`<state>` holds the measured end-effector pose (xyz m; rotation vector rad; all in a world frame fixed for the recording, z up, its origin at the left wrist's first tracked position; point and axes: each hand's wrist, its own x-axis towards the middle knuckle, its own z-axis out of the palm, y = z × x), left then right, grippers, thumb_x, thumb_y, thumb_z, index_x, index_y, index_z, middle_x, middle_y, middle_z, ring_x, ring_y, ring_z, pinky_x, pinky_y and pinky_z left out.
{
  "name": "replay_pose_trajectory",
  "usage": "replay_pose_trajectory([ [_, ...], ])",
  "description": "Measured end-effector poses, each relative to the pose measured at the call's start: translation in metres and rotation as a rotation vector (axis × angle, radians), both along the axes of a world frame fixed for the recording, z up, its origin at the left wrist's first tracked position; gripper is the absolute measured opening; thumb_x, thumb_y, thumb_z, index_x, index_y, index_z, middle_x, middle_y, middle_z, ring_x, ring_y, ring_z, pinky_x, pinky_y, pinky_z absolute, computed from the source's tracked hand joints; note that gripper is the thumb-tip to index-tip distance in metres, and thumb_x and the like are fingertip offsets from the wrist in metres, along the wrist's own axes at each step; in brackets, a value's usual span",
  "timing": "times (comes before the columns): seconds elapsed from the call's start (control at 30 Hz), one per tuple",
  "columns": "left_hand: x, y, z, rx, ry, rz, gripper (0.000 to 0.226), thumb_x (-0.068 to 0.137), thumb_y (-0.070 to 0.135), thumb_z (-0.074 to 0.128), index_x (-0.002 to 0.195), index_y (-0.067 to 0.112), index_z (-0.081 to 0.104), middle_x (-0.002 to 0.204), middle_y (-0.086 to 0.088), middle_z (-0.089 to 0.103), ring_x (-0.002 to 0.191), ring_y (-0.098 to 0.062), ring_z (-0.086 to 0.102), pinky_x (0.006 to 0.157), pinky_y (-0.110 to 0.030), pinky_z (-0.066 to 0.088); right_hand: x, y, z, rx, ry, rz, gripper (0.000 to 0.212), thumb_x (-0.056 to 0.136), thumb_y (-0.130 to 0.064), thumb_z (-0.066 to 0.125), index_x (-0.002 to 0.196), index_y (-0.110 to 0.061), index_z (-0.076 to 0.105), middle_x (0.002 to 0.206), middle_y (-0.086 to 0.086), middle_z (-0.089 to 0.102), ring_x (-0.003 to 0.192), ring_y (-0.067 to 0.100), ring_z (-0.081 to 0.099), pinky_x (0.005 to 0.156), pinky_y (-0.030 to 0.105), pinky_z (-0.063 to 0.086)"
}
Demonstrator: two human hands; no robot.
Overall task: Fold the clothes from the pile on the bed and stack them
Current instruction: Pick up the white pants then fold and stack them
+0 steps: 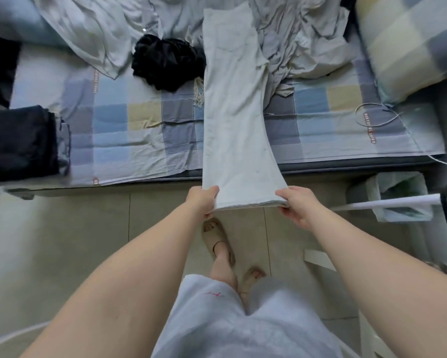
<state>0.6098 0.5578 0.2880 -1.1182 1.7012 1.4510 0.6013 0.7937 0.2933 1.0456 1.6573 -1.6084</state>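
Note:
A pair of pale grey-green trousers (232, 104), folded lengthwise leg on leg, stretches from the back of the bed out past its front edge. My left hand (203, 201) pinches the left corner of the hem. My right hand (298, 202) pinches the right corner, so the hem hangs over the floor. A crumpled black garment (166, 62) lies just left of the trousers. More pale rumpled clothes (299, 47) lie to their right and at the back left (88, 29). A folded dark stack (21, 143) sits at the bed's left front.
The checked bedsheet (129, 140) covers the bed, with a checked pillow (408, 40) at the right and a looped cable (374, 115) near it. A lined bin (395, 195) stands on the tiled floor to the right. My sandalled feet (218, 241) are below the hem.

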Motion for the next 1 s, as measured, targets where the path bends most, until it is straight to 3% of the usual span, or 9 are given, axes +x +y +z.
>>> replay_pose_trajectory([
  [0.13,0.079,0.009,0.018,0.042,-0.106,0.054,0.022,0.093,0.026,0.066,0.105,0.008,0.063,0.089,-0.010,0.061,0.070,-0.026,0.053,0.057,-0.027,0.040,0.070,0.014,0.029,0.020,-0.024,0.041,0.016,0.093,-0.004,0.064,0.109,-0.004,0.063,0.098,0.013,0.065,0.080,0.021,0.060,0.060,0.029,0.051],
  [0.27,0.162,0.015,0.036,0.184,-0.315,0.106,0.017,0.095,0.025,0.068,0.097,0.009,0.063,0.071,-0.006,0.060,0.055,-0.016,0.052,0.045,-0.020,0.039,0.146,0.029,0.047,-0.021,-0.114,0.071,0.005,0.090,0.000,0.064,0.093,-0.004,0.062,0.084,0.013,0.060,0.071,0.021,0.056,0.051,0.026,0.048],
  [0.33,0.188,0.016,0.044,0.219,-0.381,0.125,0.015,0.095,0.024,0.069,0.093,0.011,0.062,0.063,-0.003,0.061,0.052,-0.012,0.053,0.040,-0.017,0.040,0.170,0.034,0.054,-0.046,-0.156,0.076,0.009,0.090,0.002,0.064,0.084,-0.005,0.062,0.078,0.012,0.058,0.067,0.020,0.055,0.051,0.027,0.048],
  [0.43,0.196,0.018,0.055,0.242,-0.356,0.162,0.017,0.096,0.023,0.068,0.086,0.012,0.060,0.053,0.000,0.059,0.048,-0.010,0.051,0.040,-0.016,0.039,0.177,0.036,0.065,-0.073,-0.155,0.040,0.005,0.090,0.001,0.064,0.091,-0.004,0.064,0.080,0.012,0.061,0.067,0.019,0.057,0.051,0.026,0.049],
  [0.7,0.128,0.031,0.081,0.367,-0.156,0.292,0.010,0.100,0.021,0.060,0.094,0.013,0.061,0.058,0.001,0.061,0.037,-0.007,0.050,0.036,-0.014,0.036,0.108,0.037,0.100,-0.154,-0.088,-0.135,0.005,0.095,-0.002,0.061,0.091,-0.002,0.064,0.074,0.011,0.061,0.057,0.015,0.056,0.040,0.017,0.047],
  [0.8,0.080,0.028,0.086,0.436,-0.102,0.381,0.010,0.101,0.021,0.059,0.101,0.012,0.061,0.068,-0.001,0.061,0.045,-0.009,0.052,0.039,-0.016,0.040,0.059,0.031,0.108,-0.206,-0.091,-0.189,0.009,0.098,-0.007,0.060,0.090,-0.005,0.063,0.073,0.010,0.062,0.051,0.014,0.058,0.039,0.017,0.047],
  [1.0,-0.045,0.005,0.083,0.547,-0.034,0.522,0.011,0.102,0.018,0.058,0.100,0.007,0.058,0.078,-0.008,0.058,0.060,-0.014,0.052,0.043,-0.020,0.049,-0.064,0.012,0.115,-0.306,-0.111,-0.278,0.023,0.101,-0.013,0.055,0.081,-0.003,0.056,0.070,0.010,0.060,0.064,0.014,0.052,0.039,0.016,0.048],
])
